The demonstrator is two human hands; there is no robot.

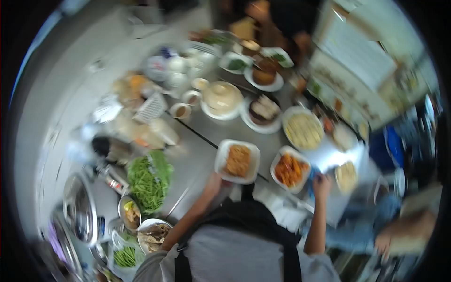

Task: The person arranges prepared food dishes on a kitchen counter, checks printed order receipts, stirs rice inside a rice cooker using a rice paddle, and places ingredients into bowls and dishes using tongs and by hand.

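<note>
My left hand [217, 184] grips the lower left edge of a white square bowl [238, 161] with orange-brown food in it. The bowl is in front of my body, over the metal table [188, 176]. On the right, my right hand [322, 184] is closed near something blue [313, 177], but blur hides exactly what its fingers hold. Between the two hands stands another white dish [290, 169] of red-orange pieces. A pale round food item [346, 177] lies just right of my right hand.
Leafy greens [149, 181] lie at the left, above bowls of food. A lidded pot [221, 98], small cups and plates stand at the back. One person's dark-clothed arm [300, 40] is at the top; another person's hand [383, 242] is at the lower right.
</note>
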